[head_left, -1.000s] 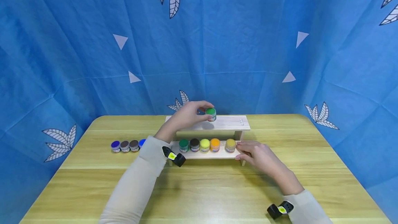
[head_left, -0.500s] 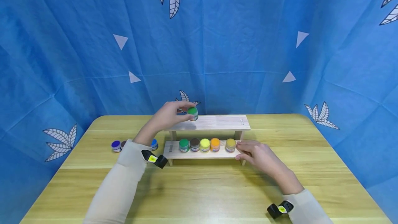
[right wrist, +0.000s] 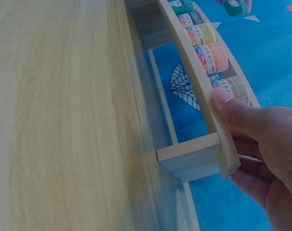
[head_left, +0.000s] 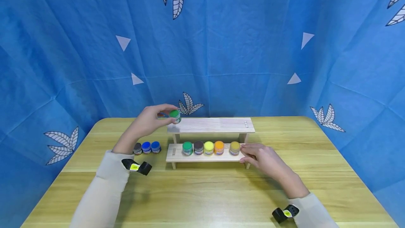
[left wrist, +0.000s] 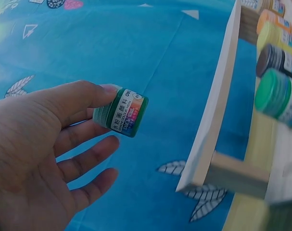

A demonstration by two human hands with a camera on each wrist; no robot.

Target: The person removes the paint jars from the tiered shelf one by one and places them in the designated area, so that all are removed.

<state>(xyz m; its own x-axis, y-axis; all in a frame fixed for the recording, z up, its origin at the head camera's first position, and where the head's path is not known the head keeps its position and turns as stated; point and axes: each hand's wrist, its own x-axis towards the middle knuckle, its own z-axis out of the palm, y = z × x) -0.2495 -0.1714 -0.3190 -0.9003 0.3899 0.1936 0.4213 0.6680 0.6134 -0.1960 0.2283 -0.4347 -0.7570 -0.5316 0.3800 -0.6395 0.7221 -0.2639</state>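
My left hand [head_left: 148,120] pinches a green paint jar [head_left: 175,116] between thumb and fingers, in the air over the left end of the upper shelf board [head_left: 209,125]. In the left wrist view the jar's label [left wrist: 129,113] faces the camera, and the other fingers spread away from it. My right hand [head_left: 265,159] grips the right end of the lower shelf board [head_left: 178,157], thumb on top and fingers round the end. On that board stand a green jar [head_left: 187,148], a dark brown jar [head_left: 198,147], a yellow jar [head_left: 209,148], an orange jar [head_left: 219,147] and an ochre jar [head_left: 235,148].
Left of the wooden rack, two blue jars [head_left: 151,147] and a dark jar [head_left: 137,148] stand in a row on the wooden table [head_left: 215,192], close to my left wrist. A blue patterned cloth [head_left: 240,45] hangs behind the table.
My left hand has carried the green jar leftward, from above the middle of the upper board to its left end. The blue jars came into view; the row's left jars became hidden. My right hand stays put.
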